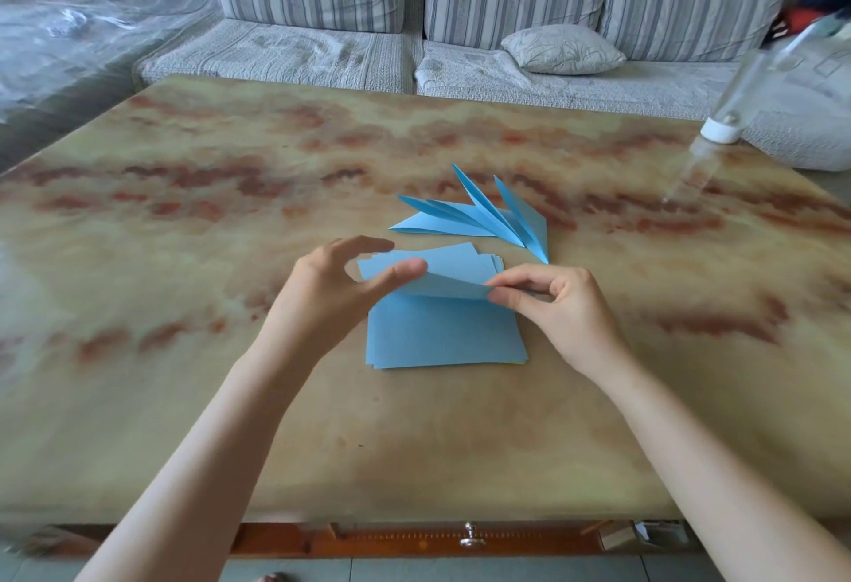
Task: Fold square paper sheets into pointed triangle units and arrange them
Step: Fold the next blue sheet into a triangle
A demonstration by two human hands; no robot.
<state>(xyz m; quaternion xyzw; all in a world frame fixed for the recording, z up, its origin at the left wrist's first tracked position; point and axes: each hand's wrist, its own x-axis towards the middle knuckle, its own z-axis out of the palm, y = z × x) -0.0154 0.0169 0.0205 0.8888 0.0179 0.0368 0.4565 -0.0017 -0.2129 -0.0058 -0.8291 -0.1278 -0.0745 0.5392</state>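
A stack of blue square paper (442,335) lies flat near the middle of the table (207,222), its edges a little uneven. Its top sheet (442,270) is bent up off the stack in a soft curve, with no sharp crease to be seen. Just behind the stack, four or five folded blue points (488,222) lie fanned out and overlapping, their narrow ends meeting near the stack's far right corner and their sharp tips spreading away from it. The table has a glossy tan top with rusty red blotches. A clear bottle (720,130) with a white band stands at its far right edge. Behind is a grey striped sofa (322,47) with a small pillow (562,49) on the seat. The right hand (566,309) pinches the raised sheet's right corner between thumb and forefinger. The left hand (327,296) is spread wide, its thumb lying straight against the sheet's bend and its fingers arched loosely above, holding nothing.
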